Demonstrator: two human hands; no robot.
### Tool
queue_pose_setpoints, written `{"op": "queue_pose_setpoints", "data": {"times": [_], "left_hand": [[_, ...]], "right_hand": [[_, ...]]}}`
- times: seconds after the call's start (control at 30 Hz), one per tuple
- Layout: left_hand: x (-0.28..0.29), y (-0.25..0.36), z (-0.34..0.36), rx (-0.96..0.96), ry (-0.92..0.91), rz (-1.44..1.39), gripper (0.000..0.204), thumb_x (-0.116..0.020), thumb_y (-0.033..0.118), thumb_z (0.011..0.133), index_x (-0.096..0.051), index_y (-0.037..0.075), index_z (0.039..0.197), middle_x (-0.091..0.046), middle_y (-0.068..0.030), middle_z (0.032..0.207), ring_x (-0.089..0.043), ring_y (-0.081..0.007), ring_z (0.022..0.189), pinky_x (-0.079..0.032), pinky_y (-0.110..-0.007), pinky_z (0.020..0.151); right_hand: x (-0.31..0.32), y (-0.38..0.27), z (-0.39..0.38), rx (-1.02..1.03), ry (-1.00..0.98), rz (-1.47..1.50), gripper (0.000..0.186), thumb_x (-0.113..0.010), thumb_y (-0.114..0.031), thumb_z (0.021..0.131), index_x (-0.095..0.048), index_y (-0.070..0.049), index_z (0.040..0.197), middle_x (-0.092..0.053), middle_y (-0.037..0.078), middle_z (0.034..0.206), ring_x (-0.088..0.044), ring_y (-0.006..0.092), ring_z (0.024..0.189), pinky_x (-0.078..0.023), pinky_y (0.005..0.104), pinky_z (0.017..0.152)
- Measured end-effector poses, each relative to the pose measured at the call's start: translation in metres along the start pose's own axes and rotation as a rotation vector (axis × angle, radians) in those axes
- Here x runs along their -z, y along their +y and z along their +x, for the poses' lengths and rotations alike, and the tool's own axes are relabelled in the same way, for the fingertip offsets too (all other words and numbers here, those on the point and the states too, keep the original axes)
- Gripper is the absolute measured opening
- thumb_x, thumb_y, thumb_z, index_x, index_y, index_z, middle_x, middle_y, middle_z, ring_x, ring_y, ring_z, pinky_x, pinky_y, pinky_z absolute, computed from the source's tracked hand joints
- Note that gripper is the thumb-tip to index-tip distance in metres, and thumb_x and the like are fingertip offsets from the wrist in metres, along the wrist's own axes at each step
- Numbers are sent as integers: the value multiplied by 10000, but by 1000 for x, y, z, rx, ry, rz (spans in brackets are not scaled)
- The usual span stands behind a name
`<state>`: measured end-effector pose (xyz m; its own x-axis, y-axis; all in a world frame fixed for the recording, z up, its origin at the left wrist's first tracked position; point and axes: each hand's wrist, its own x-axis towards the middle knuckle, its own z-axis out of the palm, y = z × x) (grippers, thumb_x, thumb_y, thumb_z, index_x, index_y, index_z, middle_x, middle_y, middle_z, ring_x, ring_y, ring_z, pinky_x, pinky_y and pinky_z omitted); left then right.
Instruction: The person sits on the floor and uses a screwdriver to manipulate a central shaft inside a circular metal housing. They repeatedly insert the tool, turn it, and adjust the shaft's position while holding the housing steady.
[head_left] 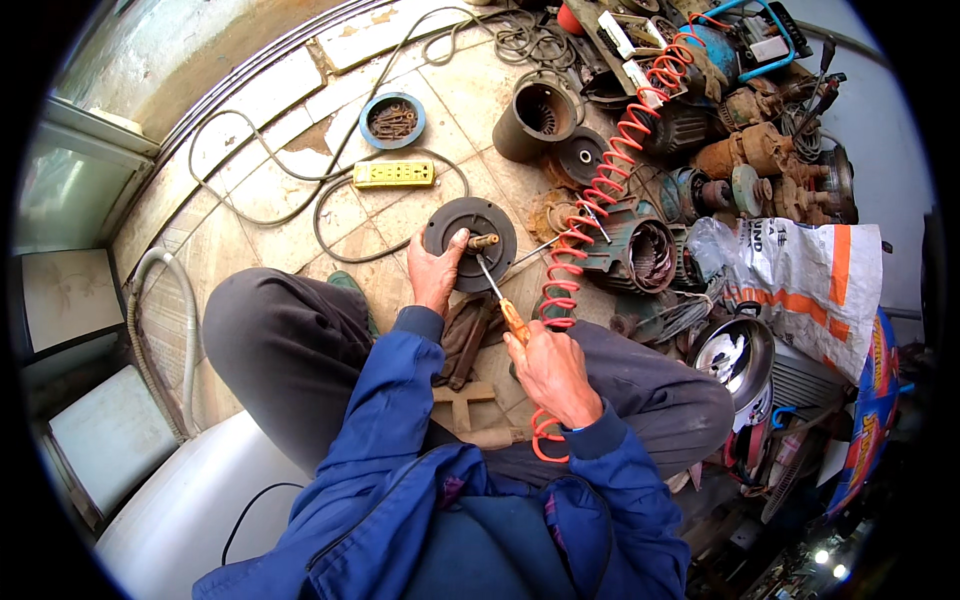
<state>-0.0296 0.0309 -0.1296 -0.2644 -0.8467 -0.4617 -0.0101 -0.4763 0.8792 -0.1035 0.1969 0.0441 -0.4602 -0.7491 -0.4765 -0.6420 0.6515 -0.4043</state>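
Observation:
My left hand grips the near left edge of a dark round metal disc, its thumb close to a brass-coloured shaft that sticks out of the middle. In my right hand is a screwdriver with an amber handle, the fingers wrapped round it. Its steel blade points up and left, and the tip meets the disc beside the shaft; exactly what it touches is too small to tell. Below the disc, between my legs, are dark cloth and a wooden piece.
A coiled red air hose hangs just right of the disc. Beyond lie a yellow power strip, a blue-rimmed bowl of screws and a hollow motor cylinder. A finned motor housing, rusty parts and a white sack crowd the right.

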Motion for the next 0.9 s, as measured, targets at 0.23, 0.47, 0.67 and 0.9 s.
{"op": "queue_pose_setpoints", "data": {"times": [0.23,0.47,0.67,0.9], "left_hand": [[2,-11,0,-56,-49,-36,607,-854,276,893,-567,-19,1340,-681,-142,1241,-665,-219,1076,-546,-354,933],[-1,-10,-1,-61,-43,-110,583,-852,230,899,-563,-12,1344,-681,-137,1250,-662,-210,1079,-544,-353,940],[3,-15,1,-52,-64,-116,614,-860,224,890,-545,-8,1363,-678,-133,1257,-663,-213,1082,-543,-354,948],[9,-11,-16,-32,-105,-185,716,-855,177,880,-478,-28,1452,-647,-141,1323,-638,-218,1173,-510,-350,1034]], "right_hand": [[1,-1,1,34,36,-42,410,-634,-328,1026,-621,57,887,-666,296,715,-688,484,699,-542,551,624],[0,-2,3,44,70,-46,408,-638,-339,1022,-624,45,886,-670,287,716,-686,480,694,-541,556,628],[0,1,8,34,59,-45,411,-635,-348,1022,-630,41,889,-672,281,713,-693,475,692,-546,544,626],[-2,1,10,64,48,-32,399,-637,-335,1022,-636,44,898,-677,292,731,-698,479,707,-548,549,638]]}}
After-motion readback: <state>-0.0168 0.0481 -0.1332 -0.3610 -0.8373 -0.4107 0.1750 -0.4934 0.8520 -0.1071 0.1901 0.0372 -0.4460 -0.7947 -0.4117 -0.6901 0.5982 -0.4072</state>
